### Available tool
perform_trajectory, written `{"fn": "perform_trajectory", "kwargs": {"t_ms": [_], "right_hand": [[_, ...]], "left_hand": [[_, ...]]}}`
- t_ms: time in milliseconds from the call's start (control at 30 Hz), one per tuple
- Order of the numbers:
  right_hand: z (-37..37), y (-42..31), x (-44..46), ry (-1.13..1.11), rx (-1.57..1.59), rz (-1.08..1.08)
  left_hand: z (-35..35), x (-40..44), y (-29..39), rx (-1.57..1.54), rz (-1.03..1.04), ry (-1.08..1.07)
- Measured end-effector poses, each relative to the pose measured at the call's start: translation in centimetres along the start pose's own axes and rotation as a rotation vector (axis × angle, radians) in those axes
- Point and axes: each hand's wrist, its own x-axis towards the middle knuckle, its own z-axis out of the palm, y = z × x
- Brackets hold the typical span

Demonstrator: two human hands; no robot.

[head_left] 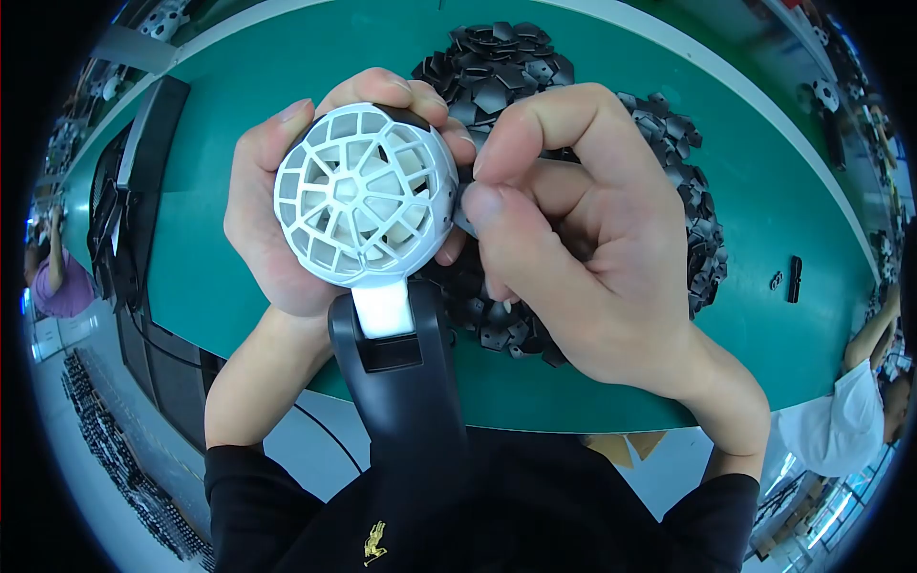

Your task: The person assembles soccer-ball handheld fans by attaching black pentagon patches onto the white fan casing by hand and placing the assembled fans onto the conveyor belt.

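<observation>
A football-shaped handheld fan (350, 188) with a white web-like grille faces me, and white blades show behind the grille. Its folding black handle (401, 396) points down toward my body. My left hand (272, 244) is wrapped around the fan's head from the left and behind, with fingertips showing at the top and right side. At the head's right edge, my right hand (611, 239) pinches a small dark plastic piece (465, 205) between thumb and index finger, against the white shell. The fingers partly hide this piece.
Many black angular plastic pieces (506, 72) lie heaped on the green table (248, 86) behind and beside my hands. Two small black parts (795, 279) sit at the right. A black tray-like object (153, 172) stands at left. Other people (65, 284) are at both sides.
</observation>
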Motion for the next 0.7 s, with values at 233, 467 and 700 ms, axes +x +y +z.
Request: {"fn": "perform_trajectory", "kwargs": {"t_ms": [233,467,700], "right_hand": [[-0.2,-0.6,0.5,-0.048,0.363,0.171],[-0.4,-0.2,0.6,-0.080,0.417,0.297],[-0.6,-0.3,0.7,-0.089,0.438,0.261]], "left_hand": [[1.7,0.0,-0.4,0.131,0.015,0.185],[0.0,0.0,-0.2,0.076,0.049,-0.003],[0.1,-0.4,-0.4,-0.011,-0.011,0.074]]}}
